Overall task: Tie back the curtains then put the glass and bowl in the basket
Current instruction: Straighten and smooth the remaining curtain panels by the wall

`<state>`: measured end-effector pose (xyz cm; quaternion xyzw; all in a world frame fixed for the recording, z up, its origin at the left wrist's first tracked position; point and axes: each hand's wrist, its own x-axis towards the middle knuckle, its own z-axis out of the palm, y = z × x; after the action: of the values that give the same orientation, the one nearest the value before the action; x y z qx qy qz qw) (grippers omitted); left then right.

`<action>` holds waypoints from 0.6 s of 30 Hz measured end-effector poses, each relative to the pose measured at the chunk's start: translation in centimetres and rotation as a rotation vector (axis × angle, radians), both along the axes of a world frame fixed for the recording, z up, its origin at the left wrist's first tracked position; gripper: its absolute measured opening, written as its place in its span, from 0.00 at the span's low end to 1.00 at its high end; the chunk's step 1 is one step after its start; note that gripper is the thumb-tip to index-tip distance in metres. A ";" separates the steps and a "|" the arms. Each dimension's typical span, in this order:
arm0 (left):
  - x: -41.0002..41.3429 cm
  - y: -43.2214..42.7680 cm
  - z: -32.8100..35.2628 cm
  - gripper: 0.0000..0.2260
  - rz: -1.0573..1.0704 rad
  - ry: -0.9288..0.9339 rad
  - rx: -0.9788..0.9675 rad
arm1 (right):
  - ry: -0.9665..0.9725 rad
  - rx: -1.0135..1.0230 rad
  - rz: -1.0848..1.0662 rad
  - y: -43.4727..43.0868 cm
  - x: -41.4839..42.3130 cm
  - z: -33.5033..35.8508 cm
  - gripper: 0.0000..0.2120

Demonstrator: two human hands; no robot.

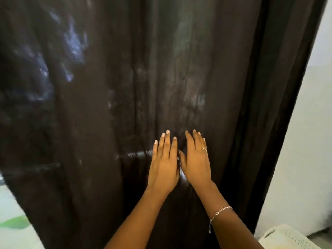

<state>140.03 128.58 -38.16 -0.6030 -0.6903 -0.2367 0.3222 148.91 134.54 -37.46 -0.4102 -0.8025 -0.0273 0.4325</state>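
Observation:
A dark brown curtain [125, 87] hangs shut and fills most of the view, faint light showing through its fabric. My left hand [164, 162] and my right hand [195, 159] lie side by side, palms flat against the cloth near its middle seam, fingers straight and pointing up. Neither hand grips anything. A ring sits on my right hand and a thin bracelet on my right wrist. A white perforated basket [287, 238] shows at the bottom right corner. The glass and the bowl are out of sight.
A white wall [309, 141] stands to the right of the curtain. At the lower left a pale surface with a green patch [14, 223] shows beyond the curtain's edge.

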 end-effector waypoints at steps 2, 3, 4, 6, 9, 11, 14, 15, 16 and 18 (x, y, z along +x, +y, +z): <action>0.8 1.4 2.5 0.30 0.006 0.056 0.074 | 0.049 0.046 0.035 1.4 0.8 2.0 0.28; 1.1 2.0 3.8 0.29 0.010 0.072 0.102 | 0.070 0.084 0.051 2.1 1.2 3.2 0.28; 1.2 2.5 4.9 0.28 0.016 0.085 0.130 | 0.085 0.123 0.063 2.6 1.4 4.2 0.28; 1.7 3.6 7.3 0.24 0.029 0.125 0.171 | 0.106 0.195 0.085 3.8 2.0 6.7 0.29; 2.4 5.2 11.5 0.24 0.045 0.215 0.236 | 0.146 0.317 0.095 5.6 3.0 11.0 0.29; 2.8 6.2 14.7 0.24 0.050 0.259 0.290 | 0.167 0.384 0.108 6.4 3.8 14.2 0.28; 3.5 7.3 19.3 0.24 0.056 0.325 0.366 | 0.185 0.491 0.130 7.2 5.2 19.1 0.29; 3.8 7.6 20.8 0.24 0.051 0.350 0.391 | 0.198 0.532 0.135 7.4 5.9 20.8 0.29; 4.1 7.8 22.1 0.25 0.048 0.367 0.410 | 0.213 0.578 0.131 7.5 6.5 22.2 0.28; 4.7 8.0 24.8 0.26 0.052 0.389 0.439 | 0.255 0.690 0.115 7.6 8.2 25.3 0.27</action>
<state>144.73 136.62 -13.37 -0.5353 -0.5629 -0.2519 0.5772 157.11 142.09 -12.11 -0.1944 -0.7073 -0.2206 0.6428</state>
